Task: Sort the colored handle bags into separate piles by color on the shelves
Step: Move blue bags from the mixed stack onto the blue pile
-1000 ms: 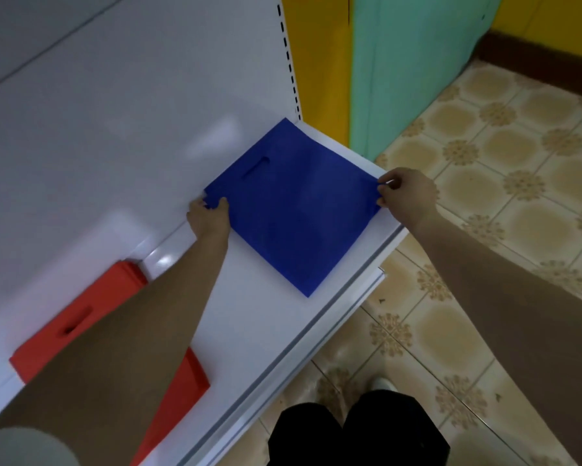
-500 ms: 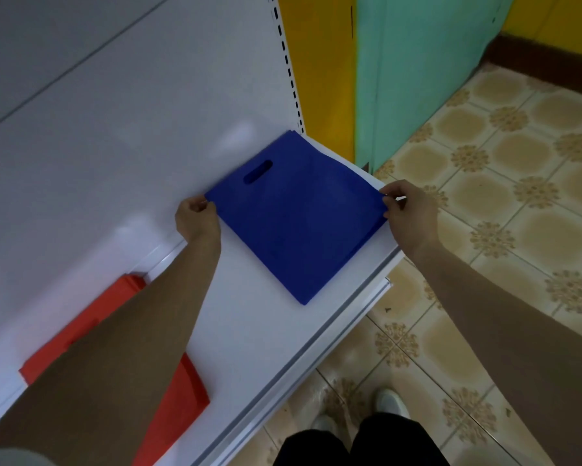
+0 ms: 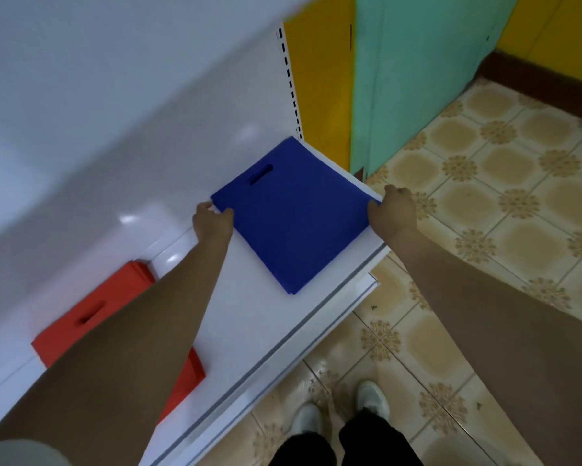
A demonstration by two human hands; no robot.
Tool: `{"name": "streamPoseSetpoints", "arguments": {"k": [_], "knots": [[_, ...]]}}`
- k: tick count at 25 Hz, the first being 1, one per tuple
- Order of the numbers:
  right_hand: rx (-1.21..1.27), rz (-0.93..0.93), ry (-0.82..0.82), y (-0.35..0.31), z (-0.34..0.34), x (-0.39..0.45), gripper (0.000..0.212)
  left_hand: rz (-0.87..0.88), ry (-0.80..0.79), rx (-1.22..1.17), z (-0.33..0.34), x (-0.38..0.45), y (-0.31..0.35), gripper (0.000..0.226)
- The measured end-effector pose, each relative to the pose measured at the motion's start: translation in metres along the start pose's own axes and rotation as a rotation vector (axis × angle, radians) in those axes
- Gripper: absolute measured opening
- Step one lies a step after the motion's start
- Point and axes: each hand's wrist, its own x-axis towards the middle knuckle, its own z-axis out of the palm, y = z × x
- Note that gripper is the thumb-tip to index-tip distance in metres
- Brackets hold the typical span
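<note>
A blue handle bag point(image 3: 293, 216) lies flat at the right end of the white shelf point(image 3: 249, 317), its handle slot toward the back panel. My left hand point(image 3: 213, 222) pinches the bag's left corner, thumb on top. At the bag's right corner, near the shelf's end, my right hand point(image 3: 393, 210) grips the edge. A red handle bag point(image 3: 91, 314) lies further left on the same shelf, partly hidden under my left forearm.
The white back panel point(image 3: 114, 112) rises behind the shelf, with a slotted upright point(image 3: 291, 82) at its right end. Yellow and teal wall panels point(image 3: 417, 79) stand beyond. Patterned floor tiles point(image 3: 484, 203) and my shoes point(image 3: 370, 398) lie below the shelf's front edge.
The blue bag has been shifted slightly back and to the right on the shelf, both hands staying on its corners. The view has tilted down a little.
</note>
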Motion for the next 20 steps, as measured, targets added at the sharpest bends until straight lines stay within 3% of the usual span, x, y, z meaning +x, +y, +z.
{"name": "streamPoseSetpoints", "arguments": {"k": [4,7,11,16,20], "knots": [[0.039,-0.112,0.017,-0.033,-0.054,-0.076,0.041,0.177,-0.105,0.115,-0.028,-0.091,0.024,0.05],[0.22,-0.243,0.127,-0.055,-0.09,-0.149,0.041,0.297,-0.221,0.126,-0.055,-0.158,0.045,0.052],[0.271,-0.373,0.281,-0.086,-0.14,-0.27,0.041,0.448,-0.297,0.098,-0.123,-0.248,0.067,0.047],[0.447,-0.529,0.449,-0.141,-0.163,-0.445,0.033,0.733,-0.241,0.069,-0.279,-0.353,0.03,0.031],[0.563,-0.673,0.384,-0.209,-0.136,-0.567,0.03,0.839,-0.107,-0.091,-0.436,-0.395,-0.011,0.02]]}}
